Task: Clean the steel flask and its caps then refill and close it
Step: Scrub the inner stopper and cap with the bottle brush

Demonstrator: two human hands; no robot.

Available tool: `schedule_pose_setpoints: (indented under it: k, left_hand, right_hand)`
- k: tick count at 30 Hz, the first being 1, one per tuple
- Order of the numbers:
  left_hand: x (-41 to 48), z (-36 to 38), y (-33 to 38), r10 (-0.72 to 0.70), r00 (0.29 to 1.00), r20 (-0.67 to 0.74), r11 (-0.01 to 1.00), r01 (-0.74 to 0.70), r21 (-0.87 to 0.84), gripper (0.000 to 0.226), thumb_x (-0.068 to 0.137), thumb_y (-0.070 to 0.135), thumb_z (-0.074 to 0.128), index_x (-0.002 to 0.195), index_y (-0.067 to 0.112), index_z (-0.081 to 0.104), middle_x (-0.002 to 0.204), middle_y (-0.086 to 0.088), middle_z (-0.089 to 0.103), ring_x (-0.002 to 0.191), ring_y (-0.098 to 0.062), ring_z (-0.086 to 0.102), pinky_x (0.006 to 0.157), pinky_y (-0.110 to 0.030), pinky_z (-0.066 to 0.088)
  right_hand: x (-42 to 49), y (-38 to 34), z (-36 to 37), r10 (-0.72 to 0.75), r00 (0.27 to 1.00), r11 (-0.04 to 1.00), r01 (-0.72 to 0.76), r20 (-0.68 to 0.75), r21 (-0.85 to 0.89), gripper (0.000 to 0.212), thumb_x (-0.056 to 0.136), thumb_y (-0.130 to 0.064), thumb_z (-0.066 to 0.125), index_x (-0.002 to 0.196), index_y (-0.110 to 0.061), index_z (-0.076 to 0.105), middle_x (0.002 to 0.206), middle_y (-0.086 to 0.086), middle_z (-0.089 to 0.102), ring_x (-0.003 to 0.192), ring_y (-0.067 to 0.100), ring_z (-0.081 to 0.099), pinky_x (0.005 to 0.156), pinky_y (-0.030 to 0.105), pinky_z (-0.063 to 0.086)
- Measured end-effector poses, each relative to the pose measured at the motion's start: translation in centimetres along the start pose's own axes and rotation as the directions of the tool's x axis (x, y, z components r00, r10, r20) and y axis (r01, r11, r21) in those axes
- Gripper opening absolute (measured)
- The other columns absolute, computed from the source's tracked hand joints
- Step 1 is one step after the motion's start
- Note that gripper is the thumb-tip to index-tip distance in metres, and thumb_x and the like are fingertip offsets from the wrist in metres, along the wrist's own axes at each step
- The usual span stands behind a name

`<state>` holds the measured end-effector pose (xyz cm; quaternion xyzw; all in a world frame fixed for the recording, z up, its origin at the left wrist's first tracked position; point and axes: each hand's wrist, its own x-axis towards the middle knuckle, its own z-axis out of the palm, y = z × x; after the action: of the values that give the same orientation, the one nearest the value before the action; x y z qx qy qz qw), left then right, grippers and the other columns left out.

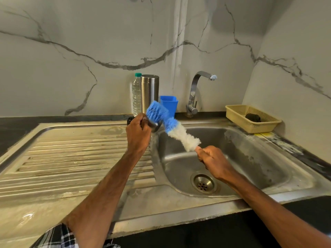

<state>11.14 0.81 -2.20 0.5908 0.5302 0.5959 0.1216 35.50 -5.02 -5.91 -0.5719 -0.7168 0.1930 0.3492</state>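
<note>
My left hand (138, 133) grips a steel cap (155, 125) above the left rim of the sink basin (250, 154). My right hand (212, 159) grips the handle of a bottle brush (176, 128) with blue and white bristles. The blue bristle end presses into the cap. The steel flask (149, 92) stands upright at the back of the counter by the wall. A small black cap (129, 120) lies partly hidden behind my left hand.
A clear plastic water bottle (136, 94) with a green lid stands left of the flask, a blue holder (170, 103) to its right. The tap (197, 92) is off. A beige basket (250, 119) with a dark scrubber sits right. The ribbed drainboard (71, 154) lies left.
</note>
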Motion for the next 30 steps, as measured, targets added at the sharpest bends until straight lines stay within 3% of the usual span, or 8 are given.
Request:
schedule_pose_setpoints:
  k: [5, 11, 15, 18, 21, 24, 26, 30]
  left_hand:
    - [0.0, 0.0, 0.5, 0.01, 0.999, -0.032, 0.998, -0.007, 0.068, 0.019, 0.1, 0.004, 0.054, 0.088, 0.004, 0.068, 0.072, 0.002, 0.057, 0.06, 0.0, 0.048, 0.058, -0.003, 0.038]
    - [0.2, 0.4, -0.3, -0.011, 1.0, -0.004, 0.993, 0.011, 0.118, 0.022, 0.098, 0.012, 0.063, 0.079, 0.01, 0.074, 0.06, 0.004, 0.058, 0.052, -0.001, 0.05, 0.05, -0.007, 0.037]
    - [0.3, 0.6, -0.3, 0.021, 1.0, 0.02, 0.991, -0.024, 0.131, 0.031, 0.097, 0.019, 0.067, 0.067, 0.009, 0.068, 0.052, 0.008, 0.054, 0.048, -0.003, 0.05, 0.048, -0.01, 0.034]
    - [0.3, 0.8, -0.3, 0.027, 0.999, 0.029, 0.994, -0.03, 0.104, 0.027, 0.095, 0.016, 0.068, 0.069, 0.008, 0.071, 0.053, 0.01, 0.055, 0.048, -0.002, 0.052, 0.048, -0.01, 0.037]
    - [0.3, 1.0, -0.7, 0.027, 0.999, 0.034, 0.994, -0.031, 0.105, 0.031, 0.094, 0.02, 0.07, 0.066, 0.007, 0.069, 0.053, 0.004, 0.062, 0.048, -0.005, 0.054, 0.052, -0.018, 0.039]
    - [0.3, 1.0, -0.4, -0.077, 0.996, 0.046, 0.997, 0.078, -0.017, 0.019, 0.093, 0.018, 0.072, 0.076, 0.014, 0.077, 0.059, 0.006, 0.067, 0.052, -0.004, 0.061, 0.053, -0.02, 0.05]
    - [0.2, 1.1, -0.2, -0.258, 0.964, 0.059, 0.934, 0.265, -0.24, 0.014, 0.093, 0.016, 0.073, 0.081, 0.02, 0.078, 0.065, 0.0, 0.071, 0.061, -0.011, 0.067, 0.063, -0.029, 0.059]
    - [0.0, 1.0, 0.7, -0.51, 0.828, 0.233, 0.595, 0.536, -0.599, 0.012, 0.094, 0.005, 0.069, 0.104, 0.001, 0.072, 0.091, -0.013, 0.076, 0.083, -0.022, 0.077, 0.071, -0.03, 0.064]
  right_hand:
    - [0.0, 0.3, 0.0, -0.012, 0.999, 0.997, 0.008, -0.046, -0.078, 0.062, 0.106, -0.04, 0.042, 0.059, 0.001, 0.042, 0.054, 0.002, 0.04, 0.05, 0.013, 0.034, 0.052, 0.037, 0.031]
    - [0.1, 0.3, 0.1, -0.033, 0.996, 0.99, 0.022, -0.081, -0.141, 0.055, 0.105, -0.039, 0.042, 0.055, -0.016, 0.041, 0.053, -0.001, 0.038, 0.049, 0.012, 0.031, 0.051, 0.039, 0.031]
    - [0.2, 0.4, 0.0, 0.007, 0.992, 0.995, -0.02, -0.128, -0.102, 0.056, 0.106, -0.035, 0.043, 0.054, -0.013, 0.039, 0.051, -0.003, 0.038, 0.048, 0.012, 0.031, 0.051, 0.032, 0.028]
    - [0.1, 0.3, 0.2, -0.02, 0.995, 0.993, 0.008, -0.097, -0.12, 0.058, 0.106, -0.036, 0.043, 0.056, -0.007, 0.04, 0.053, -0.002, 0.04, 0.049, 0.012, 0.032, 0.051, 0.033, 0.03]
    - [0.1, 0.2, 0.2, -0.004, 0.992, 0.993, -0.011, -0.125, -0.117, 0.056, 0.106, -0.036, 0.042, 0.055, -0.015, 0.04, 0.052, -0.003, 0.039, 0.048, 0.012, 0.032, 0.051, 0.032, 0.029]
    - [0.2, 0.2, 0.2, -0.039, 0.993, 0.988, 0.021, -0.113, -0.154, 0.057, 0.106, -0.036, 0.043, 0.054, -0.011, 0.039, 0.052, -0.001, 0.039, 0.048, 0.012, 0.032, 0.051, 0.035, 0.029]
    - [0.1, 0.1, 0.1, -0.015, 0.99, 0.99, -0.005, -0.137, -0.144, 0.056, 0.106, -0.035, 0.043, 0.054, -0.014, 0.039, 0.052, -0.002, 0.041, 0.048, 0.012, 0.034, 0.051, 0.034, 0.03]
    - [-0.3, -0.5, 0.0, -0.067, 0.992, 0.978, 0.045, -0.103, -0.202, 0.056, 0.106, -0.035, 0.042, 0.054, -0.017, 0.036, 0.052, -0.005, 0.038, 0.047, 0.008, 0.03, 0.049, 0.028, 0.026]
